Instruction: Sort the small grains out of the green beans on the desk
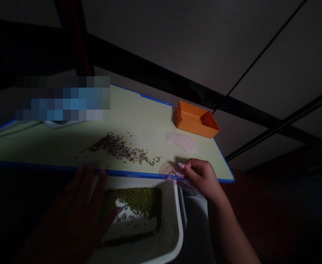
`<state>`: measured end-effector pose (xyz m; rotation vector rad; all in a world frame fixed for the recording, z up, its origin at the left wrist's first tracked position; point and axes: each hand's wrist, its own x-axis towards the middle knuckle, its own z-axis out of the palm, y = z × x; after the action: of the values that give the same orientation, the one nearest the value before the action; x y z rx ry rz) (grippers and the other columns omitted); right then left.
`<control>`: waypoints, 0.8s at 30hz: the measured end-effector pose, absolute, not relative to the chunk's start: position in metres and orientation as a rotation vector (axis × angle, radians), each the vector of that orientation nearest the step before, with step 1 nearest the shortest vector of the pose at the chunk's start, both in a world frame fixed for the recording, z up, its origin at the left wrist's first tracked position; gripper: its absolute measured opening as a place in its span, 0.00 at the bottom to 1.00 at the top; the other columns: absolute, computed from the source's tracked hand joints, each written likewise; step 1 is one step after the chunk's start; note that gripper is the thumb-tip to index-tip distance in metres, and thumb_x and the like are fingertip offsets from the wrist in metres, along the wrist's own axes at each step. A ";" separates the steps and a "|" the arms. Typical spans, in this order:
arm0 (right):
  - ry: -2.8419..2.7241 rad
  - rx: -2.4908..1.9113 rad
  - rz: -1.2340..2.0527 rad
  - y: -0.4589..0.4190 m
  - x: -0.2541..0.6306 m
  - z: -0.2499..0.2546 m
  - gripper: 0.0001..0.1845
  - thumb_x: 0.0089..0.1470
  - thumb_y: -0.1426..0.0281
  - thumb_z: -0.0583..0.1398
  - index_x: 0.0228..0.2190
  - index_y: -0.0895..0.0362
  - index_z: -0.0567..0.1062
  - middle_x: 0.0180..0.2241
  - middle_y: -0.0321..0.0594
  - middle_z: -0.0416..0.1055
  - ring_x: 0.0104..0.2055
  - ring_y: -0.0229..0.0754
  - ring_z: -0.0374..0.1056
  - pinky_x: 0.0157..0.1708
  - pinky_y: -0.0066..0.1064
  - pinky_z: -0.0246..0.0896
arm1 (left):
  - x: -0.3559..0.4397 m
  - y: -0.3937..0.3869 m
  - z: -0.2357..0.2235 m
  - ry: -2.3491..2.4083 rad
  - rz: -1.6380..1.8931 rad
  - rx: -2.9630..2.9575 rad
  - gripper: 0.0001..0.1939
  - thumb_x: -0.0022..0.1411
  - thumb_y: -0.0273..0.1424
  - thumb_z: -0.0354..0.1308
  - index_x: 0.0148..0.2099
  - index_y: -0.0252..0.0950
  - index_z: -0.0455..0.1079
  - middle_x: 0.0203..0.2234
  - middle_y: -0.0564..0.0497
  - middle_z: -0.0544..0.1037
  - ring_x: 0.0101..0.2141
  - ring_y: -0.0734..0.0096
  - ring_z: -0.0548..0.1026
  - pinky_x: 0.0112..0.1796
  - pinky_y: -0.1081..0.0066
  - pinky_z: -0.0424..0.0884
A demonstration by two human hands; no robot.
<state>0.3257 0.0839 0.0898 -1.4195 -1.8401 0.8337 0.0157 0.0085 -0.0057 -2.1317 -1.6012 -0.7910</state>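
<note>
My left hand (82, 205) holds the near left rim of a white tray (177, 227) just below the table's blue front edge, fingers stretched up to that edge and thumb over the tray. Green mung beans (139, 200) lie piled in the tray. My right hand (202, 176) is closed in a pinch on a small clear plastic bag (172, 170) with a pink strip, at the table's front edge. A scatter of beans (122, 148) mixed with pale grains lies on the light tabletop (67, 146). A small heap of white rice (181, 142) sits just beyond the right hand.
An empty orange plastic box (196, 121) stands at the table's far right corner. A pale object with a cord (56, 124) lies at the back left. Dark metal bars (177, 84) cross behind the table. The room is dim.
</note>
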 end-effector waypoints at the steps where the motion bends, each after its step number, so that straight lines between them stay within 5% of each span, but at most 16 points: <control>1: -1.829 -1.416 0.827 0.084 0.326 0.090 0.21 0.59 0.58 0.62 0.20 0.55 0.67 0.18 0.32 0.63 0.21 0.35 0.57 0.22 0.26 0.49 | 0.016 0.009 -0.006 -1.605 -0.789 -2.131 0.43 0.65 0.48 0.46 0.75 0.35 0.38 0.74 0.34 0.46 0.71 0.38 0.52 0.62 0.36 0.65; 24: -1.757 -1.631 0.339 0.106 0.322 0.081 0.21 0.60 0.56 0.58 0.19 0.53 0.69 0.16 0.34 0.65 0.20 0.37 0.58 0.22 0.29 0.47 | 0.014 0.011 -0.009 -1.576 -0.801 -2.122 0.45 0.63 0.46 0.50 0.74 0.33 0.39 0.74 0.34 0.46 0.72 0.39 0.52 0.63 0.38 0.65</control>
<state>0.3216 0.1057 0.0810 -1.6310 -1.7571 0.3393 0.0136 0.0108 -0.0089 -2.1218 -1.5763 -0.8010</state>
